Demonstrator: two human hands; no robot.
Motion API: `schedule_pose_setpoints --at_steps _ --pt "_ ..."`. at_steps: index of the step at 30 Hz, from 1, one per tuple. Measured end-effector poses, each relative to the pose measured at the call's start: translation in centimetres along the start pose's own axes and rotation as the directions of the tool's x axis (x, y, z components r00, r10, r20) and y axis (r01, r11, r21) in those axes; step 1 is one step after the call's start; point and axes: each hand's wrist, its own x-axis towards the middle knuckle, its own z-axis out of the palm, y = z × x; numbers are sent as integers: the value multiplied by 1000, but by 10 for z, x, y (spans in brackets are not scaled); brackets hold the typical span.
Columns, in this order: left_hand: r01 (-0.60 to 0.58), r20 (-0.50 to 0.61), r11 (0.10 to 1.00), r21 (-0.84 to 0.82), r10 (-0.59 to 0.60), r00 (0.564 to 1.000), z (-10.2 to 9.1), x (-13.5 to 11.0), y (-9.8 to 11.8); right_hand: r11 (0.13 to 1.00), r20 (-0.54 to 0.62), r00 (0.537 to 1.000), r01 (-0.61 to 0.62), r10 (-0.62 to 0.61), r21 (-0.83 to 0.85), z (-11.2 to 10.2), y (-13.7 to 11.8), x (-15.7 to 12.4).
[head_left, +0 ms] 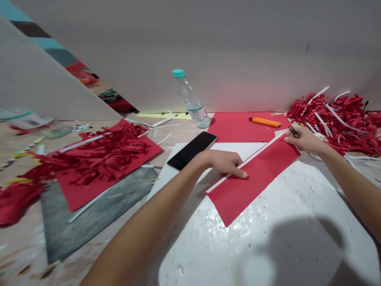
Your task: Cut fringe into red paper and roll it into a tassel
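Observation:
A red sheet [253,182] with a white strip [262,149] along its upper edge slants across the white work surface. My left hand [228,163] is closed on that strip edge, thumb on top of the sheet and fingers hidden behind it. At the far right corner, my right hand [303,140] pinches the sheet. A slim dark pointed tool, perhaps tweezers [294,132], pokes out of the same right hand; its full shape is hidden by the fingers. Beneath my left wrist lies a black phone [193,150].
A capped plastic bottle [195,105] leans near the wall. An orange utility knife [264,122] rests on another red sheet [229,129]. Fringed red pieces are heaped at right [351,119] and on a red sheet at left [110,159], above a grey mat [89,226].

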Motion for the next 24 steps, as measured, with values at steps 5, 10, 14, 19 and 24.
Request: schedule_pose_setpoints --at_steps 5,10,14,19,24 --pt "-225 -299 970 -97 187 936 5 13 6 995 -19 996 91 -91 32 6 -1 -1" --pt "-300 -394 936 -183 210 895 6 12 10 992 -64 995 78 -72 97 -1 -6 -2" --pt "-352 -458 923 -155 248 854 5 0 21 985 -68 998 1 10 173 -13 -15 -7" --pt "-434 -593 887 -160 265 760 8 -23 43 948 -57 998 32 -14 318 -27 -39 -27" --pt "-439 -686 884 -158 222 693 10 -32 52 911 -40 993 122 -115 394 -30 -50 -37"
